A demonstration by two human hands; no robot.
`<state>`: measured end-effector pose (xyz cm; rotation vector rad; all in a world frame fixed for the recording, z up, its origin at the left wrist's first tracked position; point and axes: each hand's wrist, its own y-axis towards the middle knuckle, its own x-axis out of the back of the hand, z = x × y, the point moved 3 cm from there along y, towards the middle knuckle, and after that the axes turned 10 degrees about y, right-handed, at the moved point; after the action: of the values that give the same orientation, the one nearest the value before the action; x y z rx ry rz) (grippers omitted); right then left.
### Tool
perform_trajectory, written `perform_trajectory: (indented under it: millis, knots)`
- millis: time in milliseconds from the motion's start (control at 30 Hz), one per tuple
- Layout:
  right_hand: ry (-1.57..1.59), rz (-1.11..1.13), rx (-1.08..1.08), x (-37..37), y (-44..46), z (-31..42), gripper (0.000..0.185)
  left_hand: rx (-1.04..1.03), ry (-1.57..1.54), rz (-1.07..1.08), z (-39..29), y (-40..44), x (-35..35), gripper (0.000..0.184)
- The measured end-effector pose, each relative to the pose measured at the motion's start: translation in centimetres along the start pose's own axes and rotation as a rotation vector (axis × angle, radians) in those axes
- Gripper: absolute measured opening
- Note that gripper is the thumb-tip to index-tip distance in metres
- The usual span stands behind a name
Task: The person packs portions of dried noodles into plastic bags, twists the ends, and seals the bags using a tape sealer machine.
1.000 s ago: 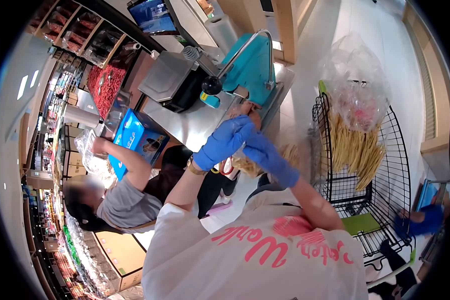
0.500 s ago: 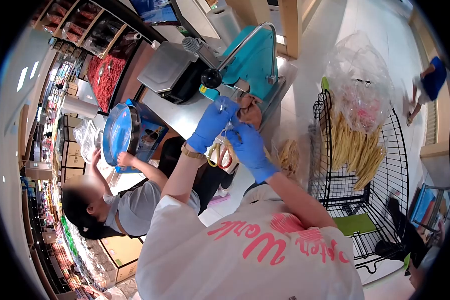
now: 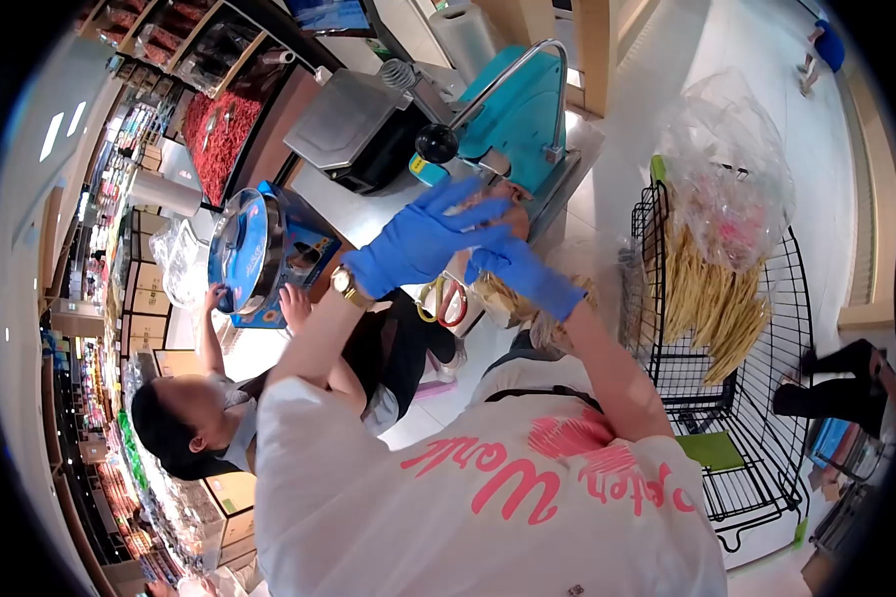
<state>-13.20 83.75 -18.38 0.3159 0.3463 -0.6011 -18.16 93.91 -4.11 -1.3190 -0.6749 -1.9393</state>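
Observation:
My left hand (image 3: 413,237), in a blue glove with a gold watch (image 3: 343,283) at the wrist, has its fingers spread and blurred, reaching over toward my right. My right hand (image 3: 528,279), also gloved in blue, is bent close beneath those fingers; its fingertips and anything they pinch are hidden. Just beyond both hands lies a brown item (image 3: 513,217) at the foot of the teal machine (image 3: 513,109). Below the hands is a clear bag of yellowish sticks (image 3: 503,298). Scissors with red and yellow handles (image 3: 442,301) are left of that bag.
A black wire cart (image 3: 727,408) on the right holds yellow sticks (image 3: 717,308) and a plastic bag (image 3: 727,169). On the left a person (image 3: 194,413) holds a round lidded pan (image 3: 245,251) by a blue box. A scale (image 3: 353,129) stands on the counter. Other people are at the right.
My left hand has opened and moved across my right, which has shifted slightly right and lower. The person on the left now holds the pan, absent one second ago, with a lid visible.

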Motion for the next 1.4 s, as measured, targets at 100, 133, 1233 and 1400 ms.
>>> perform_trajectory:
  millis: [100, 133, 1233, 1400]
  knots:
    - [0.151, 0.166, -0.022, -0.4, 0.6, -0.3, 0.017, 0.053, -0.132, 0.307, 1.1, 0.1, -3.1, 0.033]
    - [0.044, 0.157, -0.059, -0.3, 0.7, -0.8, 0.02, 0.172, -0.274, 0.666, 1.7, -0.4, -4.6, 0.029]
    - [-1.109, -0.143, 0.259, -3.8, 2.0, -1.6, 0.072, 1.086, -1.948, 0.265, 7.7, -4.8, -5.1, 0.039]
    - [-0.804, -0.093, 0.251, -4.5, -2.0, -1.5, 0.052, 0.947, -2.495, -0.012, 3.5, -4.9, -7.3, 0.04]
